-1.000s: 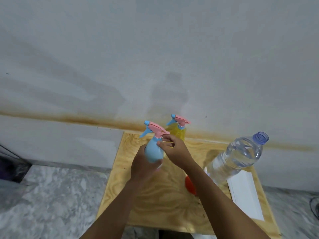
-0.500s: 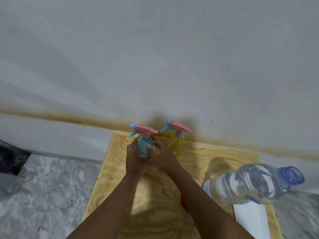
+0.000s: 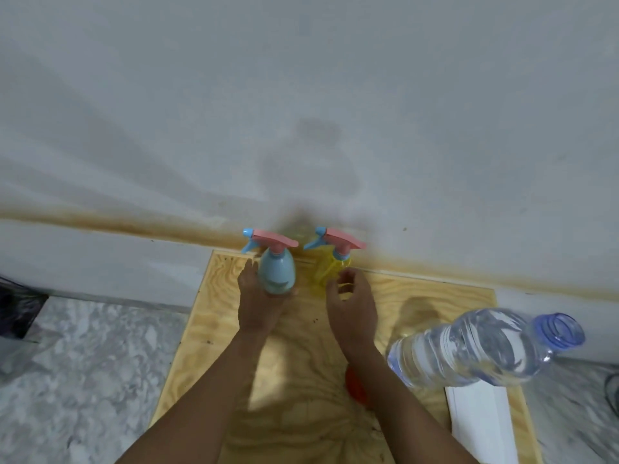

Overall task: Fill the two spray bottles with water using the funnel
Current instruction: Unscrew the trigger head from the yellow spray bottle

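You're in a plain domestic room, likely a home; which room, cannot tell.
- Painted white wall (image 3: 301,95) fills 12 o'clock; brown stain band (image 3: 117,226) runs along it from 9 to 3 o'clock.
- Grey-white marble-pattern floor (image 3: 83,363) at 8 o'clock, same at 4 o'clock.
- Bare plywood tabletop (image 3: 435,296) at 6 o'clock, far edge against wall, is your work surface.
- Household plastics on it: blue spray bottle (image 3: 277,274) and yellow spray bottle (image 3: 330,269) at 12 o'clock, clear water bottle (image 3: 475,349) at 4 o'clock.
- Dark object (image 3: 16,306) on floor at 9 o'clock, unclear.
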A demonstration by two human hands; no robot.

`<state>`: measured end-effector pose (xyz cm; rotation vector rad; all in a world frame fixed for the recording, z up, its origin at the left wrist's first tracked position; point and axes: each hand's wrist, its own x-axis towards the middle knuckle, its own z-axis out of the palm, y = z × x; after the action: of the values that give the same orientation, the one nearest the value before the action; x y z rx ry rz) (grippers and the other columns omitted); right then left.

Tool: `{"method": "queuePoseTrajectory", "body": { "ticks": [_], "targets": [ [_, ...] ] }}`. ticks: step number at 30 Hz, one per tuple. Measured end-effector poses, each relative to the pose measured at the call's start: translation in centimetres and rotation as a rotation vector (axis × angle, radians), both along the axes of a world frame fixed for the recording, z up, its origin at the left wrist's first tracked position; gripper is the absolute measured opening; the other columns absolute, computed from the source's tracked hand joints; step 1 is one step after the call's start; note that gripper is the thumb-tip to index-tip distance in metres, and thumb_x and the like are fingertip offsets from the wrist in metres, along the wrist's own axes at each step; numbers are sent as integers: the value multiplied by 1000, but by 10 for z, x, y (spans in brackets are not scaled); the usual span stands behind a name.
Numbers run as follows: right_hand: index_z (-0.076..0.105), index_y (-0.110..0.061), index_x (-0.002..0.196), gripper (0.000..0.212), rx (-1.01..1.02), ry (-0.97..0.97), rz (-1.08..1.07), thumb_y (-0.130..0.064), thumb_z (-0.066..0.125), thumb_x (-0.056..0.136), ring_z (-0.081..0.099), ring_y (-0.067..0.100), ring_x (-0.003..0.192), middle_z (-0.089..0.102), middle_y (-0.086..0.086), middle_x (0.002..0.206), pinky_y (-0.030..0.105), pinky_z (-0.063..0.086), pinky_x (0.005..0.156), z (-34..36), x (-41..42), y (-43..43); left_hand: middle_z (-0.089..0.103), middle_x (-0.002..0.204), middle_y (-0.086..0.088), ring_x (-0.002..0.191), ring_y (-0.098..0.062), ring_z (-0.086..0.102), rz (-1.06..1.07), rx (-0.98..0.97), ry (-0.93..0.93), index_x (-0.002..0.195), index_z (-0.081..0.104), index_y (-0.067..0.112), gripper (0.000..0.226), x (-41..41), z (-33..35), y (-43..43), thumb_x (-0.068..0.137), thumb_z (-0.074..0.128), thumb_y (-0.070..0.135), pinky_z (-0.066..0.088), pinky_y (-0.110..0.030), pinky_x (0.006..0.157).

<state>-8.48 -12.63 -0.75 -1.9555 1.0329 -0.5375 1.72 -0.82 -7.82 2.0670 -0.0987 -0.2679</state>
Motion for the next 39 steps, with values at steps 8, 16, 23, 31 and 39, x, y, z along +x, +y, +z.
{"method": "queuePoseTrajectory", "body": {
  "ticks": [8,16,23,31,39],
  "targets": [
    [44,-22,142,61,148,2,90,-41,69,89,49,10,124,51,-5,138,33,44,104,-4,11,-38,48,141,2,130,-15,49,-134,6,-37,142,45,20,76,-74,-9,-17,78,80,44,49,-38,102],
    [63,-22,124,36,105,-7,214,-36,66,92,61,10,111,68,-5,117,27,47,91,-2,25,-51,58,134,8,125,-12,55,-279,2,0,140,43,30,81,-37,7,-71,70,76,57,53,-44,95],
    [64,-30,118,34,73,-62,227,-49,63,89,63,3,107,69,-13,111,37,52,96,17,11,-52,58,136,8,127,-12,54,-253,-56,-6,143,40,27,92,-43,21,-69,67,81,58,52,-41,99],
    [68,-22,110,42,63,-236,165,-46,79,77,67,2,99,73,-12,101,25,52,88,70,-22,-15,62,132,6,123,-10,58,-366,-130,-156,143,45,22,100,-71,61,-33,60,83,63,52,-37,98],
    [70,-21,81,11,-2,-377,148,-29,77,85,58,-1,67,66,-12,69,13,43,64,108,-40,26,64,95,23,89,13,60,-492,-214,-206,120,57,27,64,-85,109,19,66,92,24,44,-4,72]
  ]
}}
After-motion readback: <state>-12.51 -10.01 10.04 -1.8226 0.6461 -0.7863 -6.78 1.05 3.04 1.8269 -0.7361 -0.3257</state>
